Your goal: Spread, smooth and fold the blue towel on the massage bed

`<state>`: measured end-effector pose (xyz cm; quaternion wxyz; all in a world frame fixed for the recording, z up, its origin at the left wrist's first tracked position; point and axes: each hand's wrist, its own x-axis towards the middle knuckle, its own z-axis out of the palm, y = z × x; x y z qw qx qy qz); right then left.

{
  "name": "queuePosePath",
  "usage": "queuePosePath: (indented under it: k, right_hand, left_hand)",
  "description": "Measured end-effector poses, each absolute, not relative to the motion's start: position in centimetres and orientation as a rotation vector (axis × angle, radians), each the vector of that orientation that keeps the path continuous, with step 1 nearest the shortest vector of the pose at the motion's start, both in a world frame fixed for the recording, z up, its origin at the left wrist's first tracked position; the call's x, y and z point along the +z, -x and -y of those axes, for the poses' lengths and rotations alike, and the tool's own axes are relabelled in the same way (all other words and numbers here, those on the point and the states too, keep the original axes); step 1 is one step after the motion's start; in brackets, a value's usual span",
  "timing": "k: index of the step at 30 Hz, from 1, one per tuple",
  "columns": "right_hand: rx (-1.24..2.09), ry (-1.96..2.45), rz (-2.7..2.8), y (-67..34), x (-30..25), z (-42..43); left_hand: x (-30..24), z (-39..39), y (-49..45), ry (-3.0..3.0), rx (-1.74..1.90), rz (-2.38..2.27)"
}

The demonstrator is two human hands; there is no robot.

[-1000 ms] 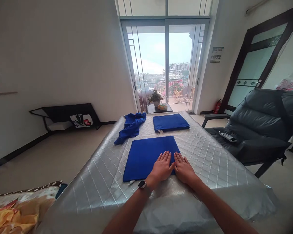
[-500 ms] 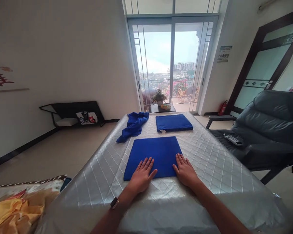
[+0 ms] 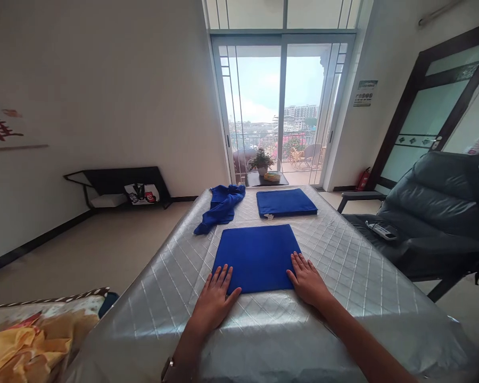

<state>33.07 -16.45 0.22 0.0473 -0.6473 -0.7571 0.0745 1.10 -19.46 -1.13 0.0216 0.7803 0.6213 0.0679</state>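
A flat blue folded cloth [image 3: 259, 255] lies on the silver quilted table cover [image 3: 343, 276] in front of me. My left hand [image 3: 215, 298] rests palm down over its near left corner, fingers spread. On the near right edge lies my right hand [image 3: 308, 276], also flat, with its fingertips on the fabric. Neither hand grips anything. Farther off sits a blue folded stack [image 3: 286, 202] with a small white tag at its front edge. A crumpled blue cloth [image 3: 221, 208] lies to the left of that stack.
A black recliner [image 3: 435, 213] with a white power strip [image 3: 381, 230] on its seat stands to the right. Yellow fabric [image 3: 24, 346] lies at the lower left. Beyond the far edge, a small table holds a potted plant [image 3: 261, 161], before sliding glass doors.
My left hand has slid left and toward me, from the cloth's near edge to its left corner. The cloth's left side has shifted slightly right. My right hand has barely moved.
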Motion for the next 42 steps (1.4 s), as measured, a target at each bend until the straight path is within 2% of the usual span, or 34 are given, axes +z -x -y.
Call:
queuePosePath:
  k: [12, 18, 28, 32, 38, 42]
  right_hand:
    - [0.267, 2.002, 2.398, -33.3, 1.7, 16.0]
    - [0.211, 1.96, 2.402, -32.4, 3.0, 13.2]
    - [0.192, 2.011, 2.271, -32.3, 0.3, 10.5]
    - [0.186, 2.018, 2.266, -32.2, 0.5, 10.7]
    - [0.138, 1.998, 2.325, -32.4, 0.5, 10.9]
    - [0.102, 1.998, 2.358, -32.7, 0.2, 10.9]
  left_hand:
    - [-1.4, 19.4, -1.1, -2.43, 0.244, -1.93]
    - [-1.4, 19.4, -1.1, -2.427, 0.251, -1.925]
    - [-1.2, 18.2, -0.8, -2.419, 0.081, -1.922]
    - [0.4, 16.0, -4.6, -2.479, 0.124, -1.925]
    - [2.5, 11.6, -15.9, -2.747, 0.333, -1.41]
    - [1.3, 10.0, -19.2, -2.66, 0.399, -1.462]
